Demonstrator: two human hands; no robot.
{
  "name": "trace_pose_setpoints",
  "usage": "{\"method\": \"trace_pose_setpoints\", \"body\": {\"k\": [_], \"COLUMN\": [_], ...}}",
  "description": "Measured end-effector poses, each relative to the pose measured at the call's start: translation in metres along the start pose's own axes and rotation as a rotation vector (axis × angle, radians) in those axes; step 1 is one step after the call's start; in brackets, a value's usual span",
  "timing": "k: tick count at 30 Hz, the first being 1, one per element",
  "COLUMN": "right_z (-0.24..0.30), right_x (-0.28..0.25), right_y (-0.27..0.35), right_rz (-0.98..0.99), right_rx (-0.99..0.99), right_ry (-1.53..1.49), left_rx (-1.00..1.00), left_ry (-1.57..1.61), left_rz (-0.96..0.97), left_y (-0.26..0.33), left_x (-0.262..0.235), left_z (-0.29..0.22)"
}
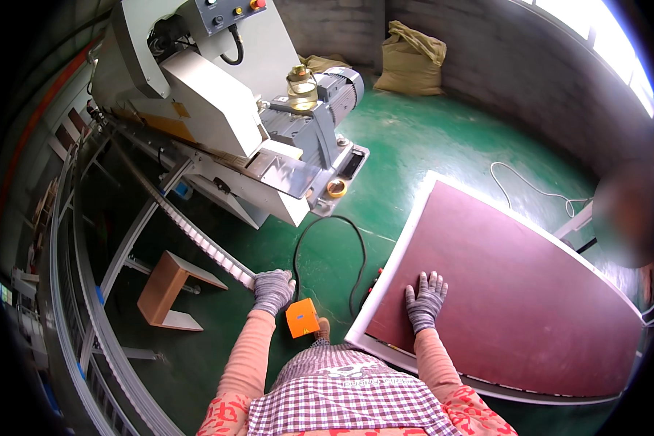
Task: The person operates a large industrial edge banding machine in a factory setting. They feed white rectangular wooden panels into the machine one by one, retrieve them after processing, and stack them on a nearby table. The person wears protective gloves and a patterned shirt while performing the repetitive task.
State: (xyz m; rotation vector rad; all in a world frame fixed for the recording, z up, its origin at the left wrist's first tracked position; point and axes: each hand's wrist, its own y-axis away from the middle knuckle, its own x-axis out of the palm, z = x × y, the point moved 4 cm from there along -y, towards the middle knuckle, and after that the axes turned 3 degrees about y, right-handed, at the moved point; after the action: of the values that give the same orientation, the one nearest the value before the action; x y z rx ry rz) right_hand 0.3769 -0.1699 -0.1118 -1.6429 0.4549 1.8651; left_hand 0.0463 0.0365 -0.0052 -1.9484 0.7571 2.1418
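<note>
My left hand (274, 291), in a grey striped knit glove, is closed round the near end of a long roller rail (205, 244) that runs out from the machine. My right hand (426, 301), gloved alike, lies flat with fingers spread on the reddish-brown top of a white-edged table (516, 291). Just below my left hand, an orange foot-pedal housing (302, 317) rests on the floor beside my brown shoe (323, 330). A black cable (363, 247) loops from there toward the machine.
Ahead on the left stands a large white machine (211, 94) with a grey motor (341, 91) and a button panel (229, 13). A small wooden stool-like piece (168, 294) sits under the rail, near the curved metal conveyor frame (98, 320). Yellowish sacks (412, 62) lean by the wall.
</note>
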Motion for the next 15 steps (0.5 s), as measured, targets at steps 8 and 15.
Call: {"method": "trace_pose_setpoints", "body": {"k": [8, 15], "right_z": [-0.004, -0.009], "right_x": [0.016, 0.029], "right_y": [0.002, 0.006], "right_rz": [0.015, 0.026], "right_rx": [-0.001, -0.017], "right_ry": [0.018, 0.032], "left_rx": [0.003, -0.007], "left_ry": [0.024, 0.050], "left_rz": [-0.002, -0.022], "left_y": [-0.001, -0.001], "left_x": [0.002, -0.001], "left_z": [0.001, 0.000]}}
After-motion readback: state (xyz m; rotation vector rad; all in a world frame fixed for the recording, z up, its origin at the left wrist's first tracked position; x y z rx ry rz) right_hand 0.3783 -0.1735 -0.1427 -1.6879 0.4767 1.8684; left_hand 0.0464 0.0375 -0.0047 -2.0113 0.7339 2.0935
